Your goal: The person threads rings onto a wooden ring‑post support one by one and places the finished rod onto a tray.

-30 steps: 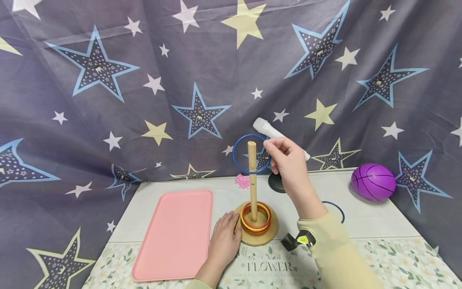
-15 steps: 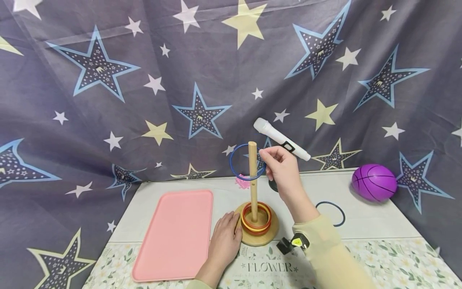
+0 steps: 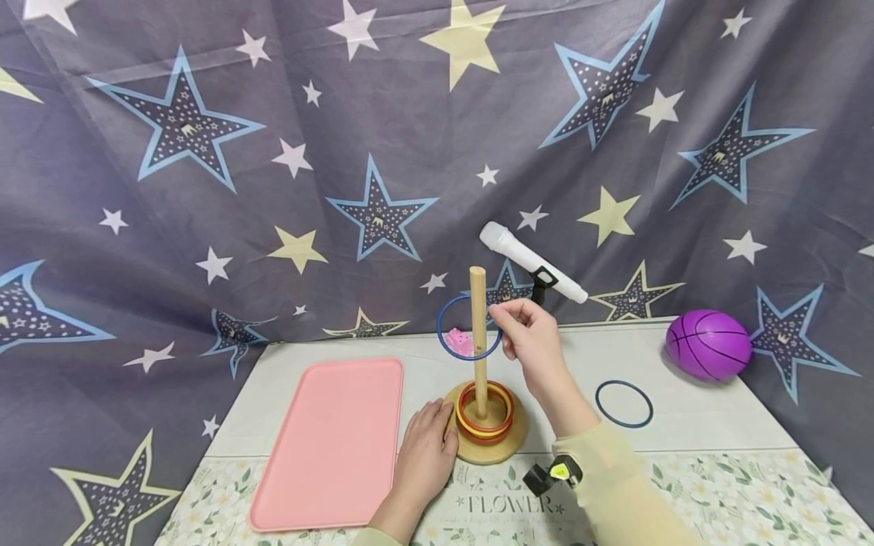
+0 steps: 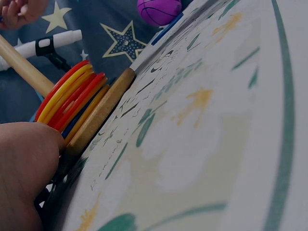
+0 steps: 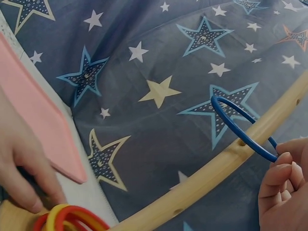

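My right hand (image 3: 532, 337) pinches a blue ring (image 3: 447, 349) between thumb and fingers. The ring encircles the upright wooden post (image 3: 477, 292); in the right wrist view its near side crosses in front of the post (image 5: 202, 187). Several rings (image 4: 72, 96) in red, yellow and blue lie stacked at the post's foot, on the round wooden base (image 3: 488, 453). With fingers extended, my left hand (image 3: 426, 447) rests at the left edge of that base.
A pink tray (image 3: 331, 447) lies left of the base. To the right are another blue ring (image 3: 624, 423) and a purple ball (image 3: 708, 345). Behind stand a white microphone (image 3: 532, 258) on a black stand and a small pink object (image 3: 460, 341), before a star-patterned curtain (image 3: 423, 114).
My right hand has lowered the blue ring from the post's top to partway down, shifting slightly left. The left hand has stayed in place.
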A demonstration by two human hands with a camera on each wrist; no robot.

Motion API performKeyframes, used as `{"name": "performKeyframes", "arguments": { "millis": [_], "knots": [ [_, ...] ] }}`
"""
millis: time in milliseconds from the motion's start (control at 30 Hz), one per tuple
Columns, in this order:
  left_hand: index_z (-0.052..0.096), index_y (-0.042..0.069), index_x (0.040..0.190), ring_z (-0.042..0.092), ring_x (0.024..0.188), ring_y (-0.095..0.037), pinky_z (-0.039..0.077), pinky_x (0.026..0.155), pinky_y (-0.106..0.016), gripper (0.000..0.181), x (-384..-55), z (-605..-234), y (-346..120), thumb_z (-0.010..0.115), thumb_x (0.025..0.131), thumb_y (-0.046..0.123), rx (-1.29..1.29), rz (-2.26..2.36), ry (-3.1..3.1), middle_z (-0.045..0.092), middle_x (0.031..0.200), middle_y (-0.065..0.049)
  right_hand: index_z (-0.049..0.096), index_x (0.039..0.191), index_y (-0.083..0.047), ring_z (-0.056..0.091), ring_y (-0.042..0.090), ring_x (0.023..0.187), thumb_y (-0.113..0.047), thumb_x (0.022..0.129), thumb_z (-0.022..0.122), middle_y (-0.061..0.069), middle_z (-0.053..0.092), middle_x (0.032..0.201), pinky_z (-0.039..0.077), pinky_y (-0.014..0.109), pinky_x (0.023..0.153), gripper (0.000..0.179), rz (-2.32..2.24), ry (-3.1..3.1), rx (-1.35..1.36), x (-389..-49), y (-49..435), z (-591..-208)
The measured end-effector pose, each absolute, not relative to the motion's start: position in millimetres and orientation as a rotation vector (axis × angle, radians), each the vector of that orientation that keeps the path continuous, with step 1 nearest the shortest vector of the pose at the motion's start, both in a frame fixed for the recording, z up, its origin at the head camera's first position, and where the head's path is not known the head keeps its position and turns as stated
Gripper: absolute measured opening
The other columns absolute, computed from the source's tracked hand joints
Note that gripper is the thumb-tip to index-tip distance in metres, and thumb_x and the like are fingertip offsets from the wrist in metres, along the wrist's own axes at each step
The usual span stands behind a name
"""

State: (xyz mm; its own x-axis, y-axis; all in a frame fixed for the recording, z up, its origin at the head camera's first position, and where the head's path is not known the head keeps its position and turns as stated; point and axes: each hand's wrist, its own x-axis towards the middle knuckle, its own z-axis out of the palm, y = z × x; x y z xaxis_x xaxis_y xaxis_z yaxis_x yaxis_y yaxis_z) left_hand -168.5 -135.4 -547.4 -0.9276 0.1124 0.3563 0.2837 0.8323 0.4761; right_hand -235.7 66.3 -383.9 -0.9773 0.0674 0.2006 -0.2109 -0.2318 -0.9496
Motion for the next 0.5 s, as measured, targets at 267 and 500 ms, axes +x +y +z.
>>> {"name": "performKeyframes", "arguments": {
  "millis": [267, 500],
  "knots": [
    [0.066, -0.001, 0.149, 0.052, 0.149, -0.046, 0.036, 0.129, -0.06, 0.046, -170.2, -548.7, -135.7, 0.067, 0.106, 0.016, -0.304, -0.772, -2.705, 0.06, 0.156, -0.025, 0.073, 0.106, -0.001, 0.048, 0.008, 0.055, -0.014, 0.105, 0.078, 0.001, 0.06, 0.074, 0.04, 0.019, 0.046, 0.013, 2.343, -1.852, 0.125, -233.9, 65.9, -404.8],
    [0.065, -0.001, 0.15, 0.051, 0.15, -0.046, 0.035, 0.129, -0.059, 0.046, -169.3, -547.9, -135.8, 0.066, 0.107, 0.015, -0.297, -0.779, -2.717, 0.059, 0.157, -0.025, 0.073, 0.106, 0.001, 0.047, 0.008, 0.053, -0.014, 0.105, 0.078, 0.001, 0.058, 0.07, 0.039, 0.018, 0.046, 0.016, 2.31, -1.908, 0.07, -231.7, 66.1, -419.5]
  ]
}}
